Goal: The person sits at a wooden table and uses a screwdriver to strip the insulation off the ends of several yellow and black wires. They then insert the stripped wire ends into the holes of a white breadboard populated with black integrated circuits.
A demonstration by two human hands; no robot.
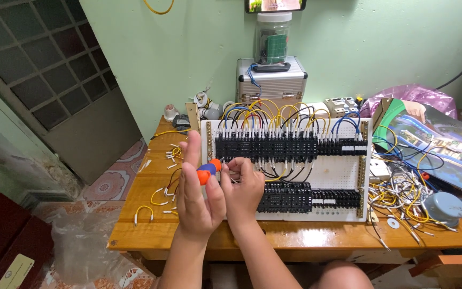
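At 9 o'clock of the white wiring board [338, 171], my left hand [196, 195] closes around the light, stiff orange-blue screwdriver [207, 170], best gripped on its handle, while my right hand [241, 187] curls shut near it, its contents unclear.

Left hand [196, 195] gripping an orange-and-blue screwdriver [208, 170], right hand [241, 187] pinching a wire beside it, both hovering before a white panel [338, 171] carrying black terminal blocks [290, 145], wooden table [151, 235] lying beneath
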